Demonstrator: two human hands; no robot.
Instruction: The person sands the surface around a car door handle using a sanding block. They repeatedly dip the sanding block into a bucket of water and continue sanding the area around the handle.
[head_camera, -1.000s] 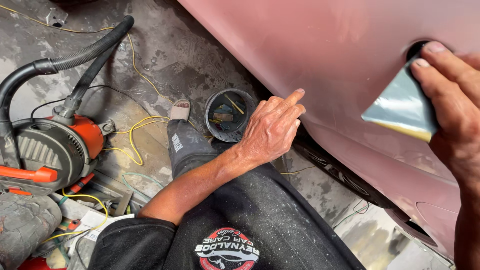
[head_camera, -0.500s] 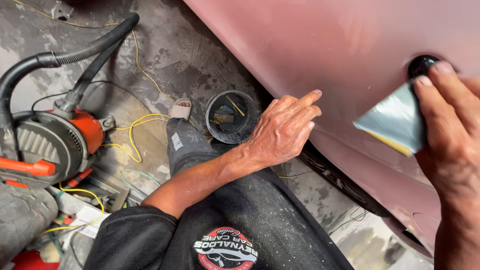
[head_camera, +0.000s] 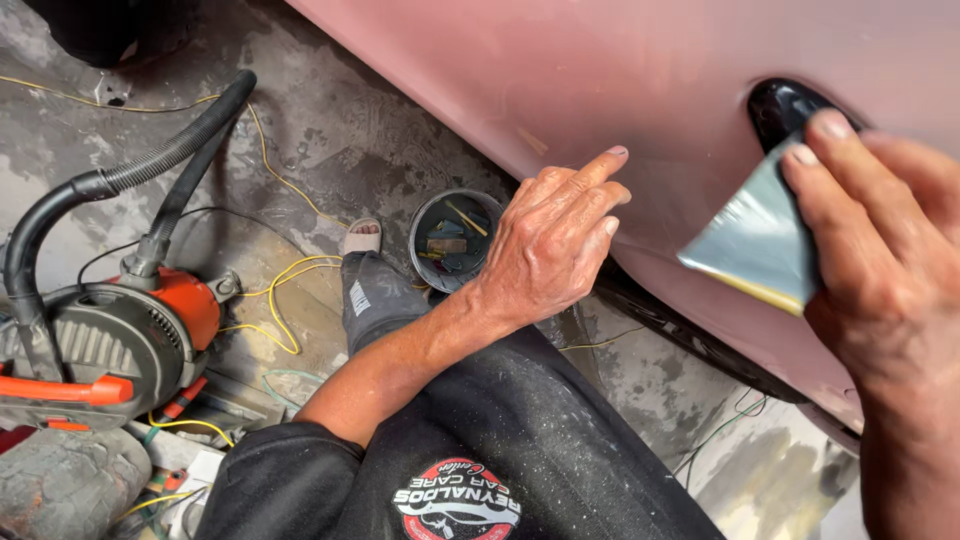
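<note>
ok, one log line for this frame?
left hand: fingertips on pink car panel | right hand: holding sanding sheet on panel | shop vacuum on floor

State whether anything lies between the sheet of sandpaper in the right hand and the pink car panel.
Nothing visible does. The right hand holds the sandpaper flat against the pink panel, just below the dark recess. The left hand rests apart on the panel, lower left.

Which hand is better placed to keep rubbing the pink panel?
Probably the right hand: it holds the grey sanding sheet pressed on the pink panel beside the dark hole. The left hand is bare, only a fingertip touching.
</note>
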